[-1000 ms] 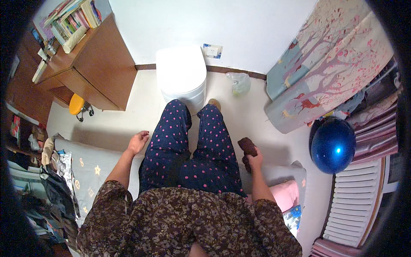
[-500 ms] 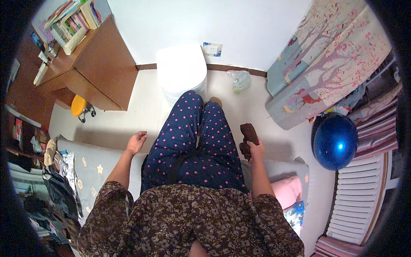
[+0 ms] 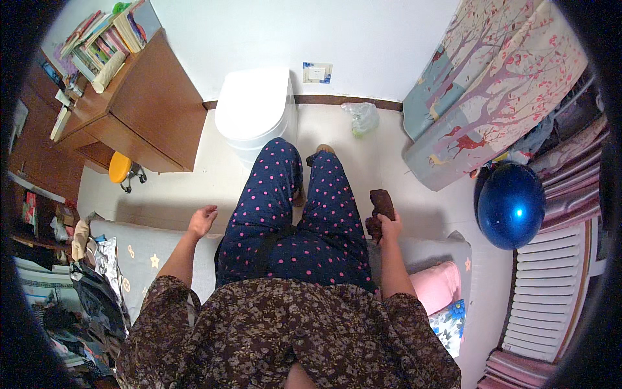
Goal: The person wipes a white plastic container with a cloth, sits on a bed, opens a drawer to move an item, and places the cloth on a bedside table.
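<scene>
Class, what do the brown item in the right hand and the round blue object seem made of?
Brown item, in the right hand: probably matte fabric, given its soft, lumpy outline.
Round blue object: glossy, perhaps rubber or plastic; it shows a highlight.

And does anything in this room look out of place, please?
Yes, mildly: a plastic bag lies loose on the floor by the wall, and clothes are heaped at the left, not folded.

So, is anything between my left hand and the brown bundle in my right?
Yes: in this view, your legs in dotted navy trousers lie between your left hand and the brown bundle. Nothing visible separates the bundle from your right hand, which grips it.
</scene>
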Motion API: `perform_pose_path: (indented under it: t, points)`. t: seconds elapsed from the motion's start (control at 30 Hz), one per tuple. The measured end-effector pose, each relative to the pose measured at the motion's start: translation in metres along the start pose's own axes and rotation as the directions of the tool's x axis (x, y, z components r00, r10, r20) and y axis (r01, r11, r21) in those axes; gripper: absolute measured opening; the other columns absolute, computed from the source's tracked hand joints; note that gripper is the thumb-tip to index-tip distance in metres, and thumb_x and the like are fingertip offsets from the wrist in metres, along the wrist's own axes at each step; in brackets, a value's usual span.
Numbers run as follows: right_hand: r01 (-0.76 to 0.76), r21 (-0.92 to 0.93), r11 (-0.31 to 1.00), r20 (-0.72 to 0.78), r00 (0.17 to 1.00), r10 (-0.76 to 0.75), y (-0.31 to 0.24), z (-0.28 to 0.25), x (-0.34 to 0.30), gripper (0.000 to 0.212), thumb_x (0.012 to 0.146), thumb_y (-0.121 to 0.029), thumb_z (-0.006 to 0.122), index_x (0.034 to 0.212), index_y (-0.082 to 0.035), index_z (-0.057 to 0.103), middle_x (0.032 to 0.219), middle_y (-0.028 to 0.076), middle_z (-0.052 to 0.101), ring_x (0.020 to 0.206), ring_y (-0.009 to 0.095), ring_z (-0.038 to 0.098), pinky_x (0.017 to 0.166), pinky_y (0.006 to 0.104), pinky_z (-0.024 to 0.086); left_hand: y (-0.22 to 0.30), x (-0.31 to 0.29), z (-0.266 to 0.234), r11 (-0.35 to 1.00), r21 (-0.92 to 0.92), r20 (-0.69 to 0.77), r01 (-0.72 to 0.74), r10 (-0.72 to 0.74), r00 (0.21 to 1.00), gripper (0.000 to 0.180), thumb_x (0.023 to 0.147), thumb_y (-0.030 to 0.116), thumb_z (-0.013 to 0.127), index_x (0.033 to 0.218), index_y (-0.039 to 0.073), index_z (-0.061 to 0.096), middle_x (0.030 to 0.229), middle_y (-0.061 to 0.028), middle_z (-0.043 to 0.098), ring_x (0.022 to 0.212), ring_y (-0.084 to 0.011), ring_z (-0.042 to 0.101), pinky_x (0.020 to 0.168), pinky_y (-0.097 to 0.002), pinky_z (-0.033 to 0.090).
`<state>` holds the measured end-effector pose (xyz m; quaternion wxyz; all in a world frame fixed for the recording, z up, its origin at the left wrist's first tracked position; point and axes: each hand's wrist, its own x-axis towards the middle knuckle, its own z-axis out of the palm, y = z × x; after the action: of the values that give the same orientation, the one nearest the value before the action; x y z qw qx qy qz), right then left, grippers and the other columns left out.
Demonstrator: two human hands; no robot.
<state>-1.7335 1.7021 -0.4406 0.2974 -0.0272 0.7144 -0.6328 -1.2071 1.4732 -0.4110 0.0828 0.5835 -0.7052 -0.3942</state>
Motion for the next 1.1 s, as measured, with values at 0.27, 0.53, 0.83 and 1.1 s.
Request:
perform_pose_path:
  t: [0.27,0.53,0.83,1.1]
  points:
    - [-0.018,-0.082,0.996,0.009,1.000,0.019,-0.002,0.006,0.001,0.050,0.068,0.001,0.069,0.116,-0.004,0.057,0.094,0.009,0.063,0.073,0.022,0.062,0.064,0.0350,0.052,-0.012,-0.016,0.005,0.992,-0.005,-0.012,0.123,-0.123,0.992,0.036,0.090,0.021,0.057,0.119,0.000,0.058,0.116,-0.0167,0.063,0.108,-0.0262,0.060,0.095,-0.0333,0.046]
    - [-0.027,-0.087,0.996,0.037,0.999,0.030,-0.012,0.016,-0.004,0.048,0.068,0.001,0.069,0.114,-0.003,0.058,0.093,0.009,0.063,0.073,0.022,0.062,0.063,0.0348,0.052,-0.025,-0.026,0.005,0.987,-0.064,-0.020,0.149,-0.150,0.988,0.037,0.089,0.022,0.058,0.118,-0.001,0.059,0.116,-0.0166,0.063,0.108,-0.0256,0.060,0.094,-0.0338,0.046]
    - [-0.110,0.085,0.990,0.020,0.994,0.108,-0.009,0.015,-0.001,0.048,0.071,0.004,0.066,0.117,-0.005,0.056,0.094,0.009,0.063,0.075,0.022,0.062,0.065,0.0360,0.054,-0.030,-0.016,0.010,0.982,0.094,0.022,0.163,-0.165,0.986,0.037,0.089,0.023,0.056,0.119,0.001,0.059,0.115,-0.0152,0.064,0.106,-0.0253,0.061,0.093,-0.0337,0.047]
    - [-0.126,0.056,0.990,-0.074,0.989,0.130,-0.014,-0.002,-0.004,0.039,0.071,-0.002,0.070,0.108,-0.004,0.056,0.093,0.008,0.062,0.077,0.022,0.062,0.068,0.0367,0.052,-0.059,0.003,0.009,0.982,0.090,0.057,0.163,-0.169,0.984,0.039,0.088,0.027,0.057,0.118,0.003,0.059,0.112,-0.0156,0.065,0.104,-0.0253,0.062,0.091,-0.0337,0.048]
